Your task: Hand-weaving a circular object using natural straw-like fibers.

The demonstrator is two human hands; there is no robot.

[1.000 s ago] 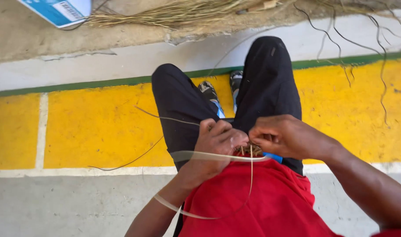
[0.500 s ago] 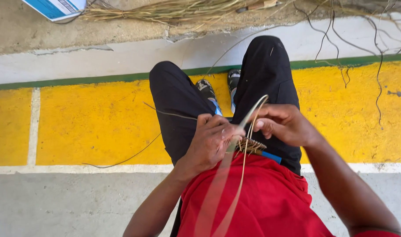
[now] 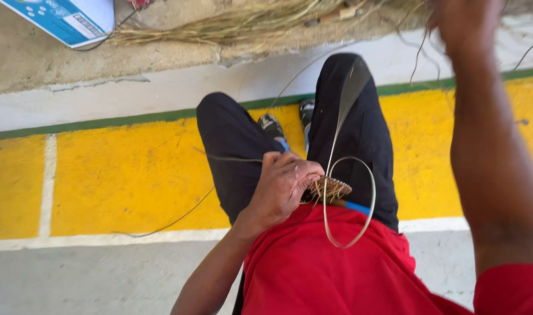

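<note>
One package only: flat rectangular box (image 3: 62,20) at 11 o'clock, cut off by the frame's top-left corner. Blue face, white side panel, small white label patch with dark bars. Lies tilted on the concrete ledge. No signs or screens.

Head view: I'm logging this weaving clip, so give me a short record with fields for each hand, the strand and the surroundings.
left hand: closed on the small woven coil, held over the lap
right hand: raised high at the top edge, blurred; grip not readable
strand: pale flat strip rises from the coil along the black trousers and forms a loop over the red shirt
ground: yellow painted band with a green line above it
far edge: dry fibre bundle; blue and white box in the corner
</note>
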